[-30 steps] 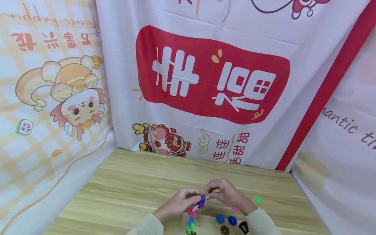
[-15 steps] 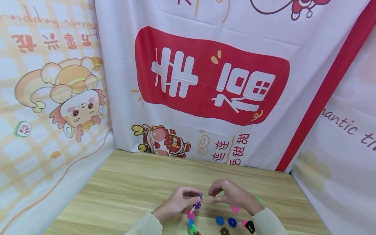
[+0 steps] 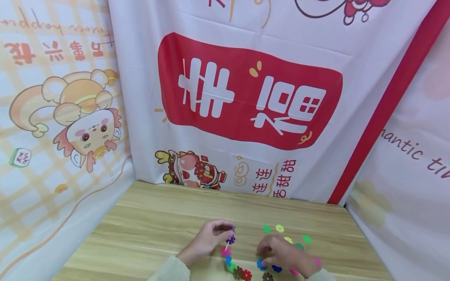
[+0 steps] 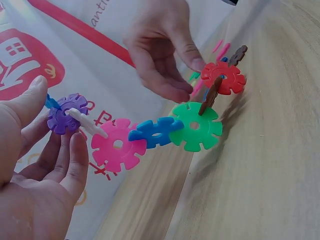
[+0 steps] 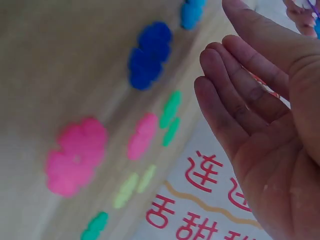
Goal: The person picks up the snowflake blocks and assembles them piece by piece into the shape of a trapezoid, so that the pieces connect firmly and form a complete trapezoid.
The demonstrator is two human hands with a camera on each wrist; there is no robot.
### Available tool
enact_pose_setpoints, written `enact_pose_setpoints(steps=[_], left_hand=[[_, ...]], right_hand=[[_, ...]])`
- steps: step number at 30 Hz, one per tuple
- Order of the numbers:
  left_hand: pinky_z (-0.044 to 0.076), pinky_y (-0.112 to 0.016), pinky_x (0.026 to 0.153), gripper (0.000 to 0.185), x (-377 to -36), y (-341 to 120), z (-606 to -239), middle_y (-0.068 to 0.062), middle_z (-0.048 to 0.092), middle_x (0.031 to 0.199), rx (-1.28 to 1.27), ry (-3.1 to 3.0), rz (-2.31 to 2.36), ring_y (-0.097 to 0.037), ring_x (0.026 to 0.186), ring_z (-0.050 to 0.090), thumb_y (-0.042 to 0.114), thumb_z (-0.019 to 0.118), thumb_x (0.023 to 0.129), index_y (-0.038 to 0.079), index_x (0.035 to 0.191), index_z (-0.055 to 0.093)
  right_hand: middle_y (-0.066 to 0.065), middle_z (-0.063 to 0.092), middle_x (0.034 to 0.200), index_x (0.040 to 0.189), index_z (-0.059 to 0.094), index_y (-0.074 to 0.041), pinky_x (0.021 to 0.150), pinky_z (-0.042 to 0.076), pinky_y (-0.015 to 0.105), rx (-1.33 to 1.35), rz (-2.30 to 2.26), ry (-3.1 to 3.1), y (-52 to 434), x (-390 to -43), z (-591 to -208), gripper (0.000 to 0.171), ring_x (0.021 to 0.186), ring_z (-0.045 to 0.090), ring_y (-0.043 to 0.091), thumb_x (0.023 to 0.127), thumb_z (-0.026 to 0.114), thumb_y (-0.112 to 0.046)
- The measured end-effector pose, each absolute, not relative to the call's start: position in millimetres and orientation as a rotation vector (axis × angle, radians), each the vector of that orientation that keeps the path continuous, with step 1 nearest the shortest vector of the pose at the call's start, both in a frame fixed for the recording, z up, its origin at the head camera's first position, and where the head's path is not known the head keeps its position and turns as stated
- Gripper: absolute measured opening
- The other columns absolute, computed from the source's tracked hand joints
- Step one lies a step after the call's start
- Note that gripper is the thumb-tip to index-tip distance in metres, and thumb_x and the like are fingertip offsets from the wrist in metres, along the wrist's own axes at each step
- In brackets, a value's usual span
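Note:
My left hand point(image 3: 211, 236) pinches the end of a chain of slotted plastic snowflake discs, at a blue disc point(image 4: 51, 102) and a purple disc point(image 4: 60, 123). From there the chain runs through a white disc point(image 4: 84, 120), a pink one point(image 4: 106, 149), a blue one point(image 4: 146, 132), a green one point(image 4: 206, 132), a brown one point(image 4: 212, 96) and a red one point(image 4: 233, 83). My right hand point(image 3: 283, 253) hovers over loose discs with relaxed fingers and nothing in its grasp. Nearest to its thumb lies a light blue disc point(image 3: 261, 265).
Around the right hand lie a dark blue disc point(image 3: 277, 269), a brown disc point(image 3: 268, 277), a pink disc point(image 5: 75, 167) and several green and yellow discs, such as a yellow one point(image 3: 279, 228). Printed cloth point(image 3: 225, 164) hangs behind the wooden table point(image 3: 158, 210).
My right hand has come off the chain's end and moved right and nearer, over the loose discs. My left hand has shifted slightly left, still holding the chain.

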State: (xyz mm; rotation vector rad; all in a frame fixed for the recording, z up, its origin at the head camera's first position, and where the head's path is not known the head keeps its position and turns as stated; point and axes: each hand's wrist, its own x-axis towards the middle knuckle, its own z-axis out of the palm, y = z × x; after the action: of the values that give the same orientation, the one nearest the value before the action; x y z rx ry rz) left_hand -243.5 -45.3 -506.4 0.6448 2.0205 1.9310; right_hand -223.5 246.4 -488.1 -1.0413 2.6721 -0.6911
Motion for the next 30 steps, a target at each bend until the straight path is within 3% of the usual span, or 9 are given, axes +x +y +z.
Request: enact_pose_setpoints(steps=[7, 21, 30], left_hand=[[0.055, -0.021, 0.09, 0.037, -240, -47, -506, -0.02, 0.062, 0.125, 0.627, 2.013, 1.93, -0.02, 0.107, 0.065, 0.034, 0.068, 0.089, 0.017, 0.121, 0.062], [0.055, -0.022, 0.089, 0.037, -239, -50, -508, -0.025, 0.061, 0.125, 0.642, 1.96, 1.985, -0.022, 0.105, 0.067, 0.03, 0.067, 0.09, 0.014, 0.123, 0.061], [0.056, -0.022, 0.087, 0.045, -240, -49, -507, -0.02, 0.063, 0.124, 0.606, 2.021, 1.953, -0.02, 0.105, 0.067, 0.032, 0.068, 0.089, 0.009, 0.127, 0.059]], right_hand=[[-0.009, 0.066, 0.094, 0.102, 0.071, -0.017, 0.069, 0.054, 0.015, -0.994, -0.724, 2.636, 245, -222, -502, 0.024, 0.08, 0.059, -0.002, 0.079, 0.077, -0.025], [-0.009, 0.063, 0.076, 0.082, 0.063, -0.014, 0.061, 0.052, 0.016, -0.844, -0.81, 2.547, 239, -225, -493, 0.018, 0.068, 0.057, -0.001, 0.075, 0.08, -0.014], [-0.002, 0.067, 0.08, 0.087, 0.065, -0.015, 0.06, 0.054, 0.021, -0.879, -0.998, 2.583, 234, -239, -464, 0.01, 0.069, 0.06, 0.007, 0.085, 0.073, -0.021]])
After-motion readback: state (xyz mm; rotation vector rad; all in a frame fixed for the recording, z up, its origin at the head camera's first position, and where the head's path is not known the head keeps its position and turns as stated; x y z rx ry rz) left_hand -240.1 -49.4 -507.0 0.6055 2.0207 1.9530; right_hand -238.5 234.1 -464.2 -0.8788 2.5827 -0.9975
